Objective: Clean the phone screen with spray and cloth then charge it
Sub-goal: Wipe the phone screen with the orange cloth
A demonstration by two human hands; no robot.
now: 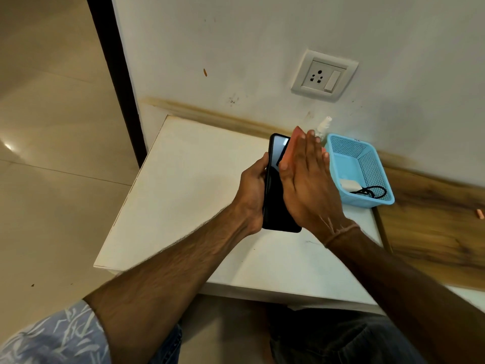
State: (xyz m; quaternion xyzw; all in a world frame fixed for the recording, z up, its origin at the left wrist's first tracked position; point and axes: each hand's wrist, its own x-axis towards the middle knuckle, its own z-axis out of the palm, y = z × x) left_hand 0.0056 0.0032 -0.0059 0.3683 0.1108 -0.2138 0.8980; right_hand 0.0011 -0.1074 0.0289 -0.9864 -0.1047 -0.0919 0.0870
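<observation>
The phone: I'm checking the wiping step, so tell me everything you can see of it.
The phone is a black slab with a dark, glossy screen, held tilted above the white table. The left hand grips one long edge; the right hand presses an orange cloth flat against the screen.

No legible text, labels or brands anywhere.

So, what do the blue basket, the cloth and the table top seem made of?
The blue basket looks like moulded plastic: its walls are a fine perforated grid, matte. The cloth, which the right hand presses on the phone, seems a soft orange-pink fabric, perhaps microfibre; too blurred to be sure. The table top looks like white laminated board, smooth with a slight sheen.
</observation>
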